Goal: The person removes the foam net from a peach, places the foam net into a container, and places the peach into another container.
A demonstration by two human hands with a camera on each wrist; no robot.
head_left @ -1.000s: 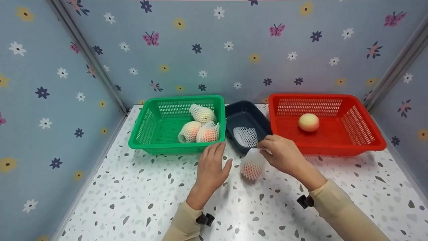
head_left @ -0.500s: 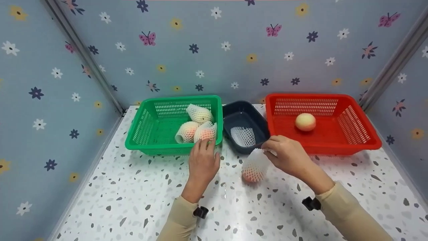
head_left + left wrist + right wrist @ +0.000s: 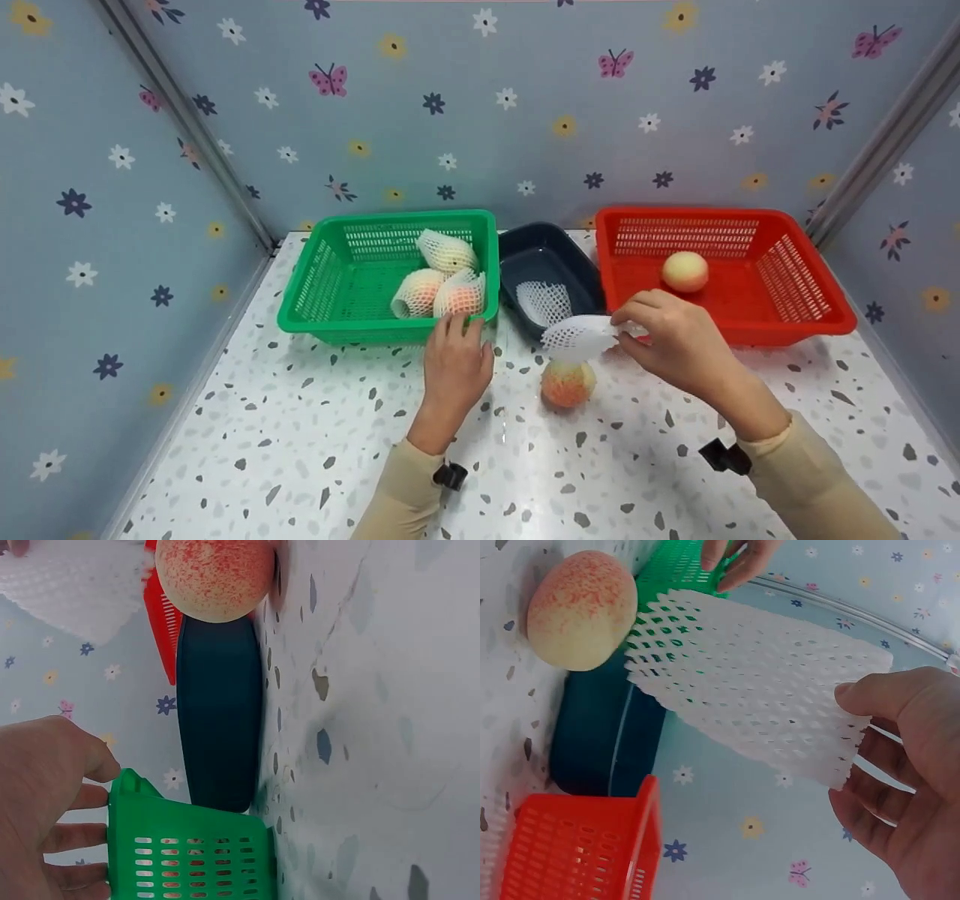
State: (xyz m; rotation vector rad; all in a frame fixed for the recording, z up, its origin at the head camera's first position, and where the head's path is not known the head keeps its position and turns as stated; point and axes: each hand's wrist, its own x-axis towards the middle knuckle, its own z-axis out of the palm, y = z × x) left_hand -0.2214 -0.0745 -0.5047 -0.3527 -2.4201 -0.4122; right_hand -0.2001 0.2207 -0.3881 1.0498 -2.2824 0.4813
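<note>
My right hand (image 3: 675, 337) pinches a white foam fruit net (image 3: 581, 335) by one end between thumb and fingers. In the right wrist view the net (image 3: 757, 690) hangs flattened and holds no fruit. Just below it in the head view, a bare red-and-yellow peach (image 3: 568, 385) sits on the speckled table. My left hand (image 3: 457, 375) rests its fairly straight fingers on the front rim of the green basket (image 3: 360, 330). Inside that basket lie netted peaches (image 3: 460, 294), grouped at its right side. In the left wrist view the fingertips meet the basket's rim (image 3: 124, 799).
Between the baskets stands a dark blue tray (image 3: 536, 247) with another foam net (image 3: 544, 302) in it. A red basket (image 3: 780, 330) on the right holds one bare peach (image 3: 685, 271). Flowered walls (image 3: 480, 112) close off the back and sides of the table (image 3: 337, 450).
My right hand has drawn the foam net up and right off the peach, leaving it bare on the table. My left hand moved left onto the green basket's rim.
</note>
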